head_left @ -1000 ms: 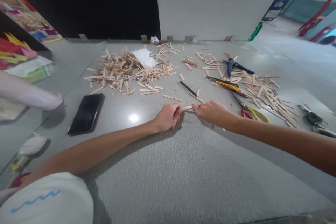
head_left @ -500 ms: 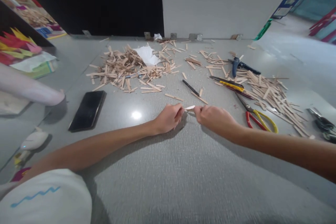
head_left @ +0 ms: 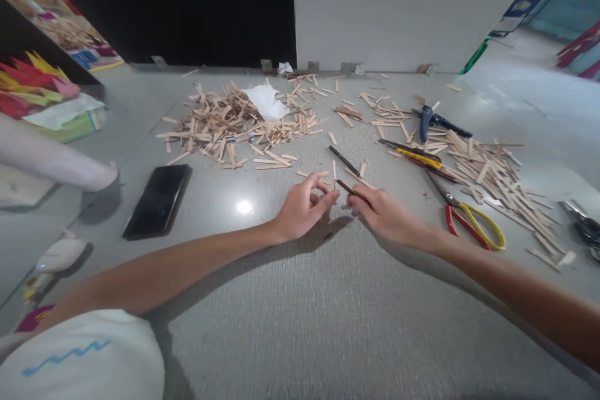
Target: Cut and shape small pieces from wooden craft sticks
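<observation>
Fingers of the left hand were held partly curled, with a gap left between index finger and thumb. At the tip of that thumb a thin pale stick was seen upright; whether it was pinched there could not be told. By the fingers of the right hand a slim dark tool was gripped, its front end pointed toward the stick and set just beside it. Both hands were held near the middle of the grey table.

Beyond them, a black pen was laid slantwise. A large heap of wooden sticks was spread farther back on the left, with crumpled white paper rested on it. On the right, a second heap was strewn, and near it were placed a yellow-and-black cutter, a dark blue tool and scissors with red and yellow handles. A dark phone was laid flat, well to the left of the hands.
</observation>
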`<action>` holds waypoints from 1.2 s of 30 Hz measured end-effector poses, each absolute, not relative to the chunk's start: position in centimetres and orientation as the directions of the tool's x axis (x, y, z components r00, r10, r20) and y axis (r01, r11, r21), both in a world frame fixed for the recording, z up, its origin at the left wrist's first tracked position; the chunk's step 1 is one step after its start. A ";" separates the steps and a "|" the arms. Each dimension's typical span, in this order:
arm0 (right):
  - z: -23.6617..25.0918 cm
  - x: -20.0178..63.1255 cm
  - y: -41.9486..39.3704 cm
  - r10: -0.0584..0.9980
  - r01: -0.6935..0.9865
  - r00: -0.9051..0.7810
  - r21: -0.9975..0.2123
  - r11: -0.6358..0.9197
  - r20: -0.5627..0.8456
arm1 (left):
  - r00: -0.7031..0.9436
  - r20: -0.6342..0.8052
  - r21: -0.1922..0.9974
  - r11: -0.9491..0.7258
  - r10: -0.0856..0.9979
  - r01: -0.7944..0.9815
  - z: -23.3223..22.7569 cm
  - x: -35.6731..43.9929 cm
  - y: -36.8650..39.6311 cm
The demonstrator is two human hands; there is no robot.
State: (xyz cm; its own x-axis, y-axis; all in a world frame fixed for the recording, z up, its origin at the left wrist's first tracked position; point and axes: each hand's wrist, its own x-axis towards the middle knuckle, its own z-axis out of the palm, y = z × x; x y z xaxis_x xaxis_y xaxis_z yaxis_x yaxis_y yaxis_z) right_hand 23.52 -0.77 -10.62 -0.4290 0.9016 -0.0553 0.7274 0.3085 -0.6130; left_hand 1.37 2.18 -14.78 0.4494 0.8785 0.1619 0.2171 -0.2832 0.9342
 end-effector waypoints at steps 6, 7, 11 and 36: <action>-11.7 22.6 -2.4 0.839 0.285 -0.519 -0.959 -0.010 -0.163 | 0.508 0.204 0.948 -0.298 0.837 0.109 -15.1 1.5 2.1; -11.6 22.8 -2.3 0.834 0.252 -0.530 -0.967 -0.018 -0.154 | 0.509 0.197 0.950 -0.291 0.838 0.112 -15.2 1.5 2.2; -10.6 24.3 -1.4 0.797 0.306 -0.570 -0.952 -0.023 -0.202 | 0.485 0.154 0.964 -0.239 0.861 0.118 -15.3 1.6 2.2; -9.5 24.3 -2.9 0.634 0.347 -0.562 -0.847 -0.402 -0.531 | 0.640 0.173 0.801 -0.485 0.748 0.350 -15.9 1.3 2.0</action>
State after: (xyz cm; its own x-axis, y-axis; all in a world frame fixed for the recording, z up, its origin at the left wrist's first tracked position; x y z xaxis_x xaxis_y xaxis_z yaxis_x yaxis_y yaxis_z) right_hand 24.27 -2.86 -9.45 -0.5616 0.6345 -0.5310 0.3475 -0.4016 -0.8473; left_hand 1.30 2.02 -15.85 0.6403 0.7483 0.1731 0.3504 -0.4852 0.8011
